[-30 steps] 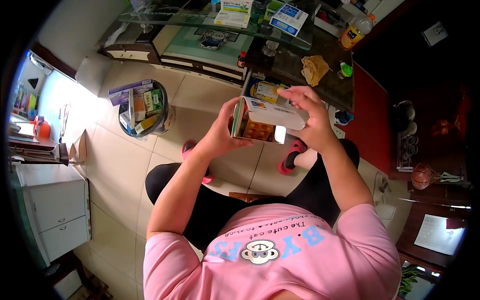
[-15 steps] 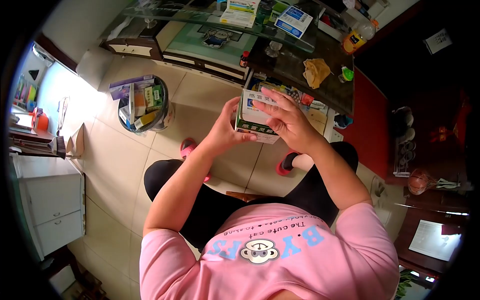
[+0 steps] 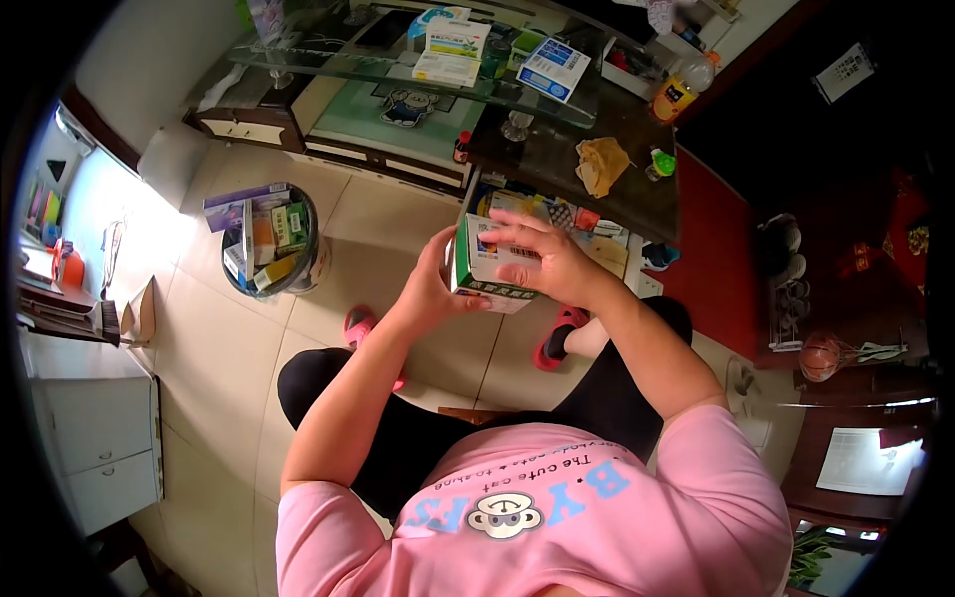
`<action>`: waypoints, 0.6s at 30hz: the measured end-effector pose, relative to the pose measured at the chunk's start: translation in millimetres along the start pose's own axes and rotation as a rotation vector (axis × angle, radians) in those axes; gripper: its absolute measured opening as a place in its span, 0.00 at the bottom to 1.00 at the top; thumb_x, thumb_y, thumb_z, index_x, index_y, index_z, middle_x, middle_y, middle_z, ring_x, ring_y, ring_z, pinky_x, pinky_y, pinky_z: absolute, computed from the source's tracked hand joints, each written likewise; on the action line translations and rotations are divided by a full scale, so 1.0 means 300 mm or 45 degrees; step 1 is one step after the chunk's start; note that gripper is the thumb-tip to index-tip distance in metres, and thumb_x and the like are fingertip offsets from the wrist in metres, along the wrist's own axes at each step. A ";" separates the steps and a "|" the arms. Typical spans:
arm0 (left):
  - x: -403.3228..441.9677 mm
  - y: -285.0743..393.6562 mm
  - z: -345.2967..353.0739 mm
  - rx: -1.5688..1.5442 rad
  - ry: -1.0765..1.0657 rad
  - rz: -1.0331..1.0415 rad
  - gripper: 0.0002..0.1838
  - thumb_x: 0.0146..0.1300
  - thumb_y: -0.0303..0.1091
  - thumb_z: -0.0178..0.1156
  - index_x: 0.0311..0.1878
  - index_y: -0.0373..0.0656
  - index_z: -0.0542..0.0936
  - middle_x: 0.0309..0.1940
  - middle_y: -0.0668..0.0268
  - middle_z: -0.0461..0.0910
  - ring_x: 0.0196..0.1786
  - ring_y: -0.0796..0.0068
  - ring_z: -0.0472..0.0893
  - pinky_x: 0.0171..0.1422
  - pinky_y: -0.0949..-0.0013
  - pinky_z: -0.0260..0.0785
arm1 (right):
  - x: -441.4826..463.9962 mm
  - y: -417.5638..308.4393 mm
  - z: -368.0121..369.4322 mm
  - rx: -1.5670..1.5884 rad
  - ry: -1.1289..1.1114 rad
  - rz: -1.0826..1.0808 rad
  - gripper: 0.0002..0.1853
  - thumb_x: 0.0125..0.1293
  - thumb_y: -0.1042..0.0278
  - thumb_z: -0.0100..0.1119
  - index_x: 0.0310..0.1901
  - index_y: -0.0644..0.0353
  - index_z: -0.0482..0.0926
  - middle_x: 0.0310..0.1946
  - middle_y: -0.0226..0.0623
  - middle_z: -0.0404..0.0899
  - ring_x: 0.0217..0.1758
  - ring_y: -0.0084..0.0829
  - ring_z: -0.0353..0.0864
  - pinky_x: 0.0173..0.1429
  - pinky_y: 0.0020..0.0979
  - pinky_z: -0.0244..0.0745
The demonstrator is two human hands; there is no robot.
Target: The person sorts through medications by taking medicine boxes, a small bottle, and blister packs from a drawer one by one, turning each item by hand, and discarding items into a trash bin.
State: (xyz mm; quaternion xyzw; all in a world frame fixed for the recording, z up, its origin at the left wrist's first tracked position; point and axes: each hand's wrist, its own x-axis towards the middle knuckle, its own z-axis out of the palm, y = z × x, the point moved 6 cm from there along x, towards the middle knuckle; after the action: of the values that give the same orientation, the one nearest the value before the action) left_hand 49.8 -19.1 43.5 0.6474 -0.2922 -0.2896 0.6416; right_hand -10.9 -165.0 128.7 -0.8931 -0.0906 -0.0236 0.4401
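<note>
A white and green medicine box (image 3: 487, 261) with Chinese print is held above my knees, in front of an open drawer (image 3: 609, 253). My left hand (image 3: 435, 284) grips its left side, thumb along the lower front edge and fingers up the side. My right hand (image 3: 557, 261) lies over the top from the right. Its fingers are stretched and spread across the white face, thumb apart and touching it. The right fingers cover part of the print.
A bin (image 3: 313, 249) full of medicine boxes stands on the floor at left. The glass-topped table (image 3: 378, 66) ahead carries an open white carton (image 3: 453, 52), a blue-white box (image 3: 553, 70), crumpled brown paper (image 3: 602, 166), a green-capped bottle (image 3: 661, 164) and an orange-labelled drink bottle (image 3: 680, 92).
The box has tilted, showing more of its green left side and white top. My right fingers have shifted across the top. The whole view has moved slightly.
</note>
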 end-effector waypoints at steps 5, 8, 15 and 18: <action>-0.007 0.019 0.016 -0.094 -0.039 -0.003 0.56 0.39 0.21 0.76 0.71 0.42 0.52 0.61 0.58 0.65 0.58 0.67 0.73 0.58 0.67 0.72 | -0.003 -0.047 -0.015 -0.080 0.039 -0.081 0.24 0.61 0.56 0.64 0.58 0.54 0.73 0.61 0.48 0.70 0.63 0.46 0.71 0.64 0.38 0.67; -0.008 0.021 0.019 -0.122 -0.069 -0.033 0.56 0.39 0.21 0.77 0.71 0.41 0.52 0.60 0.58 0.66 0.58 0.67 0.73 0.58 0.66 0.71 | -0.009 -0.053 -0.011 -0.123 0.079 -0.099 0.23 0.63 0.58 0.62 0.57 0.57 0.72 0.57 0.48 0.72 0.60 0.47 0.73 0.62 0.37 0.69; 0.001 0.026 0.021 -0.145 -0.105 -0.020 0.56 0.39 0.22 0.77 0.70 0.40 0.53 0.58 0.58 0.69 0.58 0.67 0.73 0.60 0.67 0.69 | -0.012 -0.062 -0.027 -0.163 0.064 -0.120 0.22 0.64 0.60 0.60 0.58 0.57 0.70 0.55 0.47 0.74 0.57 0.48 0.75 0.59 0.38 0.71; 0.002 0.015 0.026 -0.159 -0.108 -0.021 0.56 0.38 0.22 0.77 0.71 0.40 0.53 0.57 0.58 0.69 0.58 0.67 0.73 0.60 0.68 0.70 | -0.010 -0.068 -0.027 -0.186 0.070 -0.121 0.22 0.64 0.61 0.60 0.58 0.57 0.70 0.55 0.48 0.74 0.57 0.48 0.75 0.59 0.38 0.71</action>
State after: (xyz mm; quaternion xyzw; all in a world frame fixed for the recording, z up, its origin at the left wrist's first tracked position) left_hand 44.4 -24.8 48.0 0.5957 -0.2953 -0.3398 0.6652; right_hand -17.4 -159.8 149.3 -0.9165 -0.1186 -0.0755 0.3746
